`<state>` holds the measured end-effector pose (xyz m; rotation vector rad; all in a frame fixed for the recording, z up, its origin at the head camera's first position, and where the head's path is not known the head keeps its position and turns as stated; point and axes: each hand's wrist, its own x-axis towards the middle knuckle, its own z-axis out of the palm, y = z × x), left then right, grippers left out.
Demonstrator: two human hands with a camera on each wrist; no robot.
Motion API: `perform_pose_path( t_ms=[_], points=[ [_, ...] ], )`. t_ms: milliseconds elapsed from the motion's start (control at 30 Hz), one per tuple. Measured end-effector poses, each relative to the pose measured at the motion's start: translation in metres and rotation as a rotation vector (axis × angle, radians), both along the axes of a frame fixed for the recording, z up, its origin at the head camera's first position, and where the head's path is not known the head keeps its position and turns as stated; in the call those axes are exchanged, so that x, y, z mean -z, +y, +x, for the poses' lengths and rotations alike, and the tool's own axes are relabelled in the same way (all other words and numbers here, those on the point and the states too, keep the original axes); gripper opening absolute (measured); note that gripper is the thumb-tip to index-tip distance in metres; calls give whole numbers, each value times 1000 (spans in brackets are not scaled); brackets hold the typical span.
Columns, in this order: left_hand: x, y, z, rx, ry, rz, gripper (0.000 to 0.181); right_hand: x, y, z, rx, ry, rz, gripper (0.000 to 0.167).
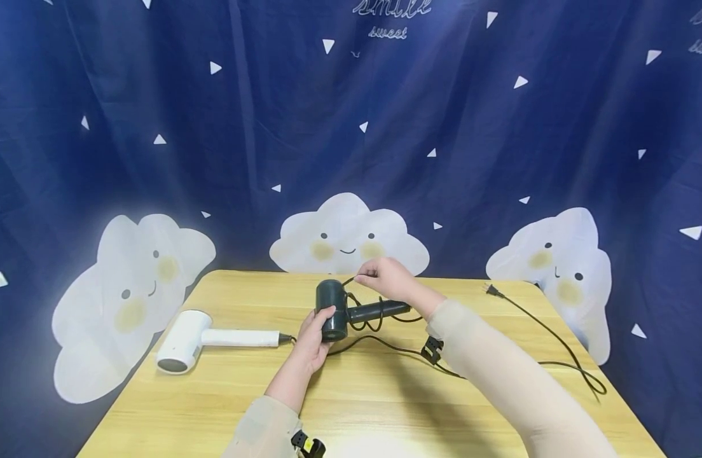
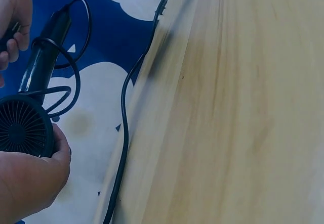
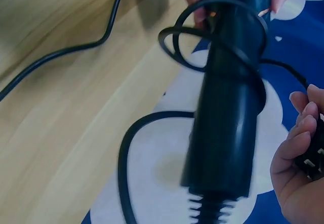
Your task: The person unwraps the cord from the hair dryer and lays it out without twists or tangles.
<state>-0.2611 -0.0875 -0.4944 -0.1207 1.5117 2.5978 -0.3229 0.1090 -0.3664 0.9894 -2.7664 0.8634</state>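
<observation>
A dark green hair dryer is held above the table, its handle pointing right. My left hand grips the round head, thumb across its side; the vented end shows in the left wrist view. The black cord loops loosely around the handle. My right hand, raised beyond the handle, holds the cord's plug in curled fingers, prongs showing in the right wrist view. On the table to the left lies a white hair dryer, its handle toward my left hand.
The white dryer's black cord runs right across the wooden table, passing under my right arm. At the back right its two-pin plug lies beside a cord bend. A dark blue curtain with clouds hangs behind.
</observation>
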Motion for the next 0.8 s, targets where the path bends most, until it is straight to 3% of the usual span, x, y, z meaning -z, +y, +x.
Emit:
perform_pose_path(
  t_ms=[400, 800],
  points=[
    [-1, -2, -1, 30, 18, 22, 61, 3, 21, -19, 36, -77, 52, 17],
    [0, -5, -1, 50, 20, 47, 61, 23, 54, -34, 34, -229, 43, 19]
  ],
)
